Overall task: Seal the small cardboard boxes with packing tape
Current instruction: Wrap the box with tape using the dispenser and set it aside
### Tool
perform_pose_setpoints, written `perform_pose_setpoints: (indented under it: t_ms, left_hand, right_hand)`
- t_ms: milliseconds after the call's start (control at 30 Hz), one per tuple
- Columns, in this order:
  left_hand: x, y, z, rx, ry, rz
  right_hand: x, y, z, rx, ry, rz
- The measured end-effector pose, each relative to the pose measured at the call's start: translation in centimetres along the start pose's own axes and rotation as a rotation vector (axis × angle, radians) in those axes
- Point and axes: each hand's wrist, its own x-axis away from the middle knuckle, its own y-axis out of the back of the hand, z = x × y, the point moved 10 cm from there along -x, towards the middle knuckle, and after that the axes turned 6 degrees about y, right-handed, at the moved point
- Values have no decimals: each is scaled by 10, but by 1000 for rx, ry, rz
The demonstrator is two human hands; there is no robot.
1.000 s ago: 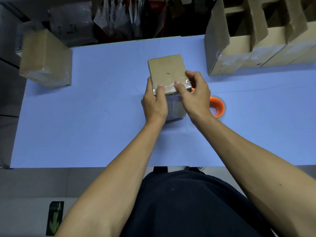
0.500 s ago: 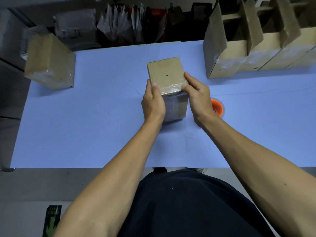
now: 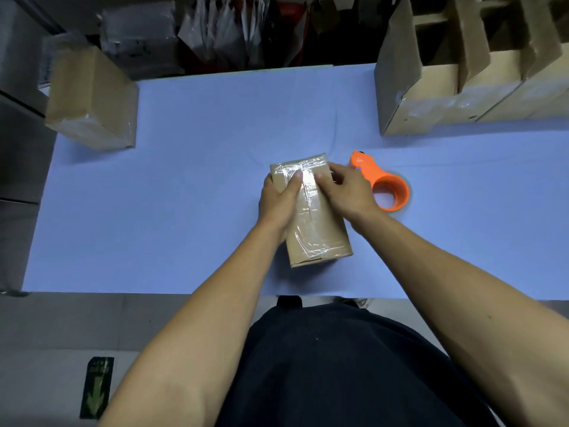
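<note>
Box point(image 3: 317, 220) is lying on its long side at mid worktop point(image 3: 184, 180), clear tape running along its top seam and across the far end. Left hand point(image 3: 277, 201) is gripping the box's left side, thumb pressing on the taped top. Right hand point(image 3: 346, 192) is gripping the right side, thumb likewise on the tape. Orange tape dispenser point(image 3: 386, 186) is sitting just right of the right hand. Another taped box point(image 3: 89, 100) is standing at the far-left corner.

Dim, soft-focus wide-angle view; edges bow, glare glints off taped box point(image 3: 311, 211).
</note>
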Motion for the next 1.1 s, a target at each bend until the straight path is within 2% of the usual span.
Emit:
perform_pose_setpoints:
  t_ms: [133,233,333,433,533,633,733,833,1000,1100]
  left_hand:
    - [-7,2,-3,59,-49,-92]
    - [-11,11,-11,94,-47,-241]
    - [-7,25,-15,99,-32,-339]
    - [1,44,-27,-83,-120,-362]
    - [10,49,-62,-366,-389,-264]
    - [8,34,-69,-673,-519,-59]
    - [11,36,-62,-772,-523,-71]
    - [22,38,-52,-894,-509,-160]
    - [33,31,-34,-1107,-474,-198]
    - [31,20,-27,-1007,-382,-88]
  right_hand:
    - [6,-6,-21,-73,-102,147]
    - [16,7,-43,-7,-173,200]
    - [19,38,-59,57,-189,15]
    - [22,48,-61,28,-236,-141]
    - [20,53,-47,29,-217,-283]
    - [16,48,-32,-41,-156,-288]
    - [13,40,-25,-117,-59,-207]
    - [13,40,-18,36,-10,-149]
    - [13,48,-30,52,-128,-308]
    - [12,44,-26,-26,-120,-302]
